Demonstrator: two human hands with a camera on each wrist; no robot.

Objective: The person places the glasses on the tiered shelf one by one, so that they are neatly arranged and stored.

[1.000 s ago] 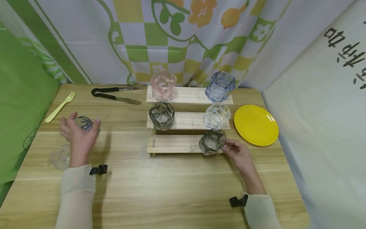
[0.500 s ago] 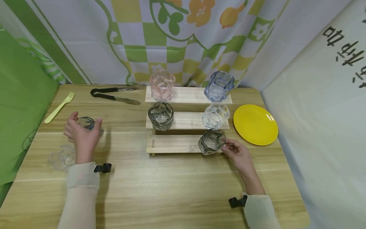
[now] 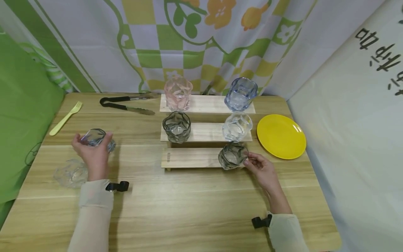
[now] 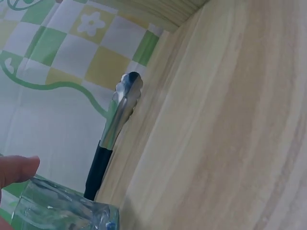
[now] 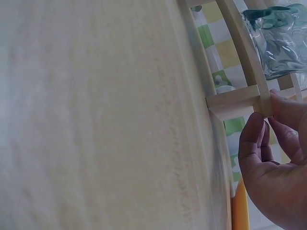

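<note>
On the left, my left hand [image 3: 96,155] grips a faintly bluish see-through glass [image 3: 94,136] between thumb and fingers. The left wrist view shows the thumb at that glass's rim [image 4: 57,208], and the glass is tilted. My right hand [image 3: 264,175] pinches the right end of the lowest step of a wooden stepped rack [image 3: 192,157]; in the right wrist view, thumb and fingers meet on the wood's corner [image 5: 263,103]. Right beside these fingers, a grey glass [image 3: 233,156] stands on that step. A clear glass [image 3: 71,174] stands on the table, partly behind the left hand.
Higher on the rack are a dark grey glass [image 3: 177,128], a clear glass [image 3: 237,126], a pink glass [image 3: 178,94] and a blue glass [image 3: 241,95]. A yellow plate [image 3: 281,136] lies to the right. Tongs [image 3: 126,105] and a pale yellow fork [image 3: 66,119] lie back left.
My left hand has moved a little to the right with the bluish glass, which now leans more. The right hand has stayed at the rack's end.
</note>
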